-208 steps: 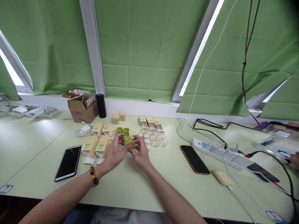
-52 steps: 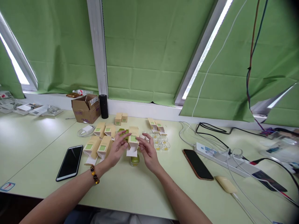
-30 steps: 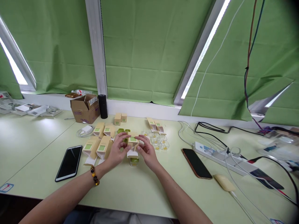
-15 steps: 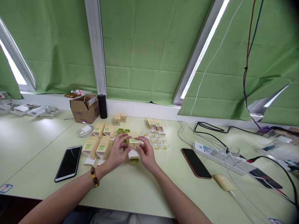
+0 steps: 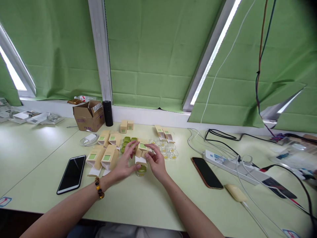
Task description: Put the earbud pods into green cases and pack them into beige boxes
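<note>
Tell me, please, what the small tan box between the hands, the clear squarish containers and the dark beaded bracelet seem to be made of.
The small tan box: matte card, apparently, from its crisp folds and white flap. The clear squarish containers: glossy plastic, perhaps glass, being see-through with highlights. The dark beaded bracelet: perhaps polished stone, glass or resin; its round beads look shiny.

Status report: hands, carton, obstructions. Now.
Left hand, right hand on small kraft carton. White flap open. Possibly in the way: green-lidded container below flap.
</note>
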